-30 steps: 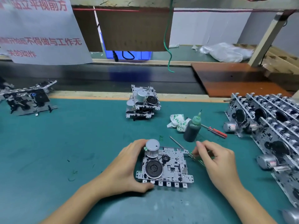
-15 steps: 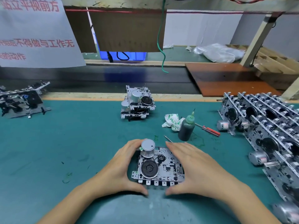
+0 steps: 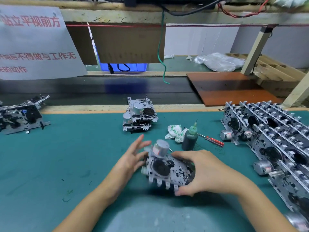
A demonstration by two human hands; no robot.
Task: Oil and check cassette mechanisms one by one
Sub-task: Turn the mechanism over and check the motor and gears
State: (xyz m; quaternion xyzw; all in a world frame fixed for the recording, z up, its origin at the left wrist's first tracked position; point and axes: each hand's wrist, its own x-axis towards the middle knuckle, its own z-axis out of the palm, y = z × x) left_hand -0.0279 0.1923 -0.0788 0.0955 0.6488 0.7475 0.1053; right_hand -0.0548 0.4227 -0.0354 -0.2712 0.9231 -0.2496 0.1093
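Metal mechanism (image 3: 167, 169), flat on the desk (image 3: 75, 156) half a second ago, is now lifted and tilted at lower centre, blurred. Right hand (image 3: 205, 173) grips its right edge; left hand (image 3: 132, 158) has let go, fingers spread beside it. Green mat, oil bottle (image 3: 189, 139) and screwdriver (image 3: 212, 140) behind, mechanism rows (image 3: 275, 139) right, conveyor (image 3: 100, 91) beyond.

The cassette mechanism (image 3: 165, 168) is made of stamped bare metal with a shiny motor can. The mat (image 3: 66, 156) looks matt, rubbery and scuffed. The oil bottle (image 3: 189, 138) is dark soft plastic, and the rag (image 3: 175, 133) beside it is crumpled printed cloth.
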